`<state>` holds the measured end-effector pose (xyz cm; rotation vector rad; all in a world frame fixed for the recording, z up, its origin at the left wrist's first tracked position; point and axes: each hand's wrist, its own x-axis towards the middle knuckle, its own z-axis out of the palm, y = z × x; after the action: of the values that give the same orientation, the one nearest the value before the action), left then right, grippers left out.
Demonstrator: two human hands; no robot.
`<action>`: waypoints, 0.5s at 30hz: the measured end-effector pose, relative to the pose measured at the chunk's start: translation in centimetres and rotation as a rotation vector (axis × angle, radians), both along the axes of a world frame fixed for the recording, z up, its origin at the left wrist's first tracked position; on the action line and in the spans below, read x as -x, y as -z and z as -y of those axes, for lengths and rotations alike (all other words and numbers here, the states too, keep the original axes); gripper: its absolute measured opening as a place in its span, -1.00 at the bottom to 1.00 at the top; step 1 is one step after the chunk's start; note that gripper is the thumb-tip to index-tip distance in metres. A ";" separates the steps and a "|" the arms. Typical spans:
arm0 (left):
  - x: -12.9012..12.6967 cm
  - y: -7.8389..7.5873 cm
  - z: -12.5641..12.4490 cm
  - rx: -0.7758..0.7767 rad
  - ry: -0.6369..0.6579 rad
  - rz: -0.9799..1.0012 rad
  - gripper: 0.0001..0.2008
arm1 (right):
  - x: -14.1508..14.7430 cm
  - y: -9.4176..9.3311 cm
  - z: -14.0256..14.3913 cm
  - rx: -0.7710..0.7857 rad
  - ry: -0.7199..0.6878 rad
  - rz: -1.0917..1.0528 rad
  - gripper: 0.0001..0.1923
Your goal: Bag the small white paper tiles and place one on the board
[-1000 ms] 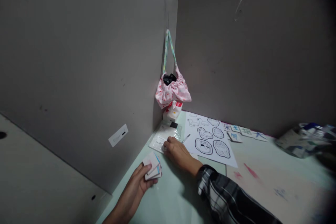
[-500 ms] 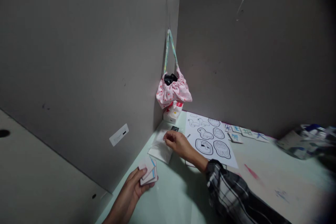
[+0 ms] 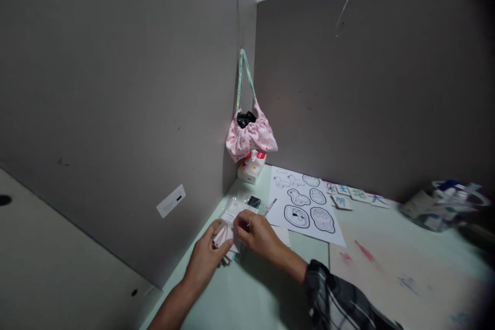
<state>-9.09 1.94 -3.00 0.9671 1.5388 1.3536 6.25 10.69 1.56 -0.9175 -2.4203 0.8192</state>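
Note:
My left hand [image 3: 205, 257] grips a small fanned stack of white cards [image 3: 224, 237] with blue and pink marks, low over the pale green desk [image 3: 255, 294]. My right hand [image 3: 256, 232] has come against the stack's top, its fingers pinched on a white card or small clear bag there; which one I cannot tell. Both hands meet near the desk's left corner. A small black item [image 3: 254, 201] and a thin pen-like stick [image 3: 270, 206] lie just beyond them.
A white sheet with black outlined shapes [image 3: 305, 204] lies behind the hands. A pink spotted pouch [image 3: 250, 136] hangs in the corner above a white and red box [image 3: 250, 168]. Character tiles [image 3: 353, 194] line the back wall. A clear bag of items [image 3: 443, 210] sits far right.
My right hand drew back from the clear packet near the corner and joined my left hand at the card stack. The left hand moved slightly forward and right.

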 end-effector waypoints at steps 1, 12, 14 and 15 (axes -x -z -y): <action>-0.1 0.1 -0.2 -0.006 -0.007 0.011 -0.42 | 0.0 0.1 0.0 0.000 0.005 -0.002 -0.81; -0.3 1.1 -0.8 -0.060 -0.086 -0.156 -0.61 | -0.8 0.5 0.3 -0.017 -0.029 0.003 -0.83; 0.2 1.1 -0.8 -0.070 -0.117 -0.300 -0.62 | -1.4 0.5 0.6 -0.016 -0.003 0.022 -0.85; 0.5 1.1 -0.8 -0.084 -0.131 -0.368 -0.61 | -1.7 0.5 0.7 -0.018 0.031 0.037 -0.85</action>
<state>-9.56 2.76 -4.06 1.2392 1.8575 1.3951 7.97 9.94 1.05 -0.9686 -2.4348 0.7751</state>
